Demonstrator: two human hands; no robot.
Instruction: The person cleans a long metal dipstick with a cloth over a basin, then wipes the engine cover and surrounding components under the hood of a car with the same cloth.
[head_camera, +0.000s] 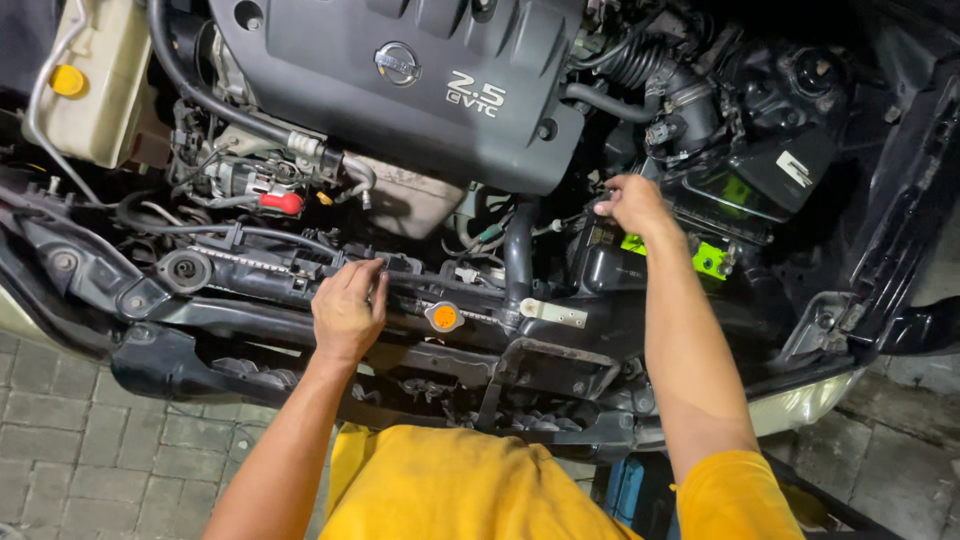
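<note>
The view looks down into an open engine bay lit from above, with grey paving bricks (70, 440) on the ground at the lower left and lower right and the dark edge of the car body (900, 200) running along the right side. A large grey plastic engine cover (400, 110) fills the upper middle; a pale coolant tank (100, 90) with a yellow cap (67, 80) sits at the upper left, and a small red cap (282, 203) shows among the hoses just left of centre. Across the front runs the black radiator support (250, 300), and a radiator cap (444, 317) with an orange centre stands on it. The left hand (348, 310) lies palm down on the top of that support, fingers loosely together and extended, gripping nothing, just left of the radiator cap. The right hand (632, 205) reaches deeper into the bay, fingers curled and pinched at something small near a black ribbed intake hose (650, 75); what it pinches cannot be made out. Just beyond and below that hand is a black battery box (650, 260) with bright green patches. The person's yellow sleeves (460, 495) fill the bottom edge.
</note>
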